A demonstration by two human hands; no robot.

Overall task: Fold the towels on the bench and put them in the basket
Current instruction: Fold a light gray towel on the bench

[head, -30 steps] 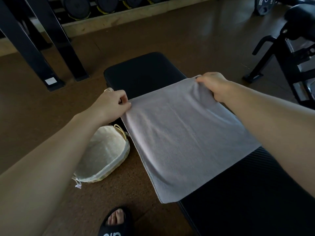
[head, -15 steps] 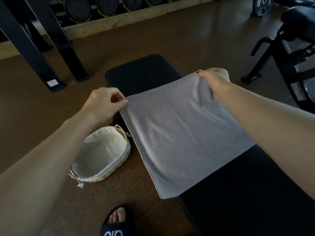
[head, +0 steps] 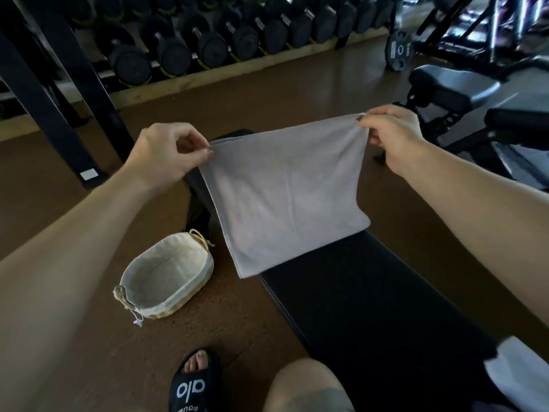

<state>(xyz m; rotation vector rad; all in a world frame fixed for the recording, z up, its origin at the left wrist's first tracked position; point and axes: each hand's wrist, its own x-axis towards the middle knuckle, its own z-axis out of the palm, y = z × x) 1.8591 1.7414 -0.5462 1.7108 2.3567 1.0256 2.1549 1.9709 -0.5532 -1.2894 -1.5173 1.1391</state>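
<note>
Head view: towel [head: 285, 191] hangs between both hands.

You are in a gym: a rack of dumbbells [head: 208, 40] lines the far wall, a weight plate [head: 399, 52] leans beyond it, and a padded bench [head: 371, 298] stands on brown flooring.

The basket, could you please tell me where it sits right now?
In the head view the basket sits on the floor at lower left, beside the black bench, just below the hanging gray towel and ahead of the sandaled foot.
</note>
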